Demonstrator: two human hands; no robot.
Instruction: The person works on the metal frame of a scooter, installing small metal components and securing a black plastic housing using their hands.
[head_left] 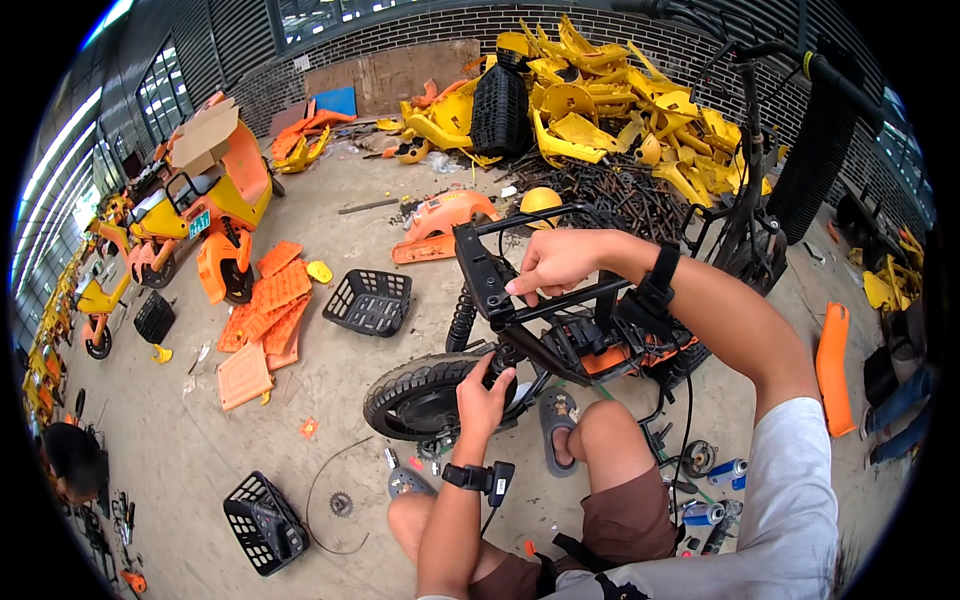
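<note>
In front of me stands a stripped electric scooter, its black tube frame (pixel 545 305) bare and its rear wheel (pixel 420 395) toward the left. My right hand (pixel 562 262) reaches over the frame with fingers curled, the fingertips at the edge of the black rear rack plate (pixel 483 275). Anything small between them is hidden. Lower down, my left hand (pixel 484 400) is beside the wheel, thumb and forefinger around a dark part below the rack that looks like the near shock absorber (pixel 508 357). The far shock absorber (pixel 461 318) shows its coil spring.
Black plastic baskets (pixel 368 302) (pixel 265 523), orange panels (pixel 270 305) and a sprocket (pixel 341 502) lie on the floor. Spray cans (pixel 703 514) and tools are near my right side. Yellow panels (pixel 600 110) are piled behind. Scooters (pixel 200 215) stand left; other people are at both edges.
</note>
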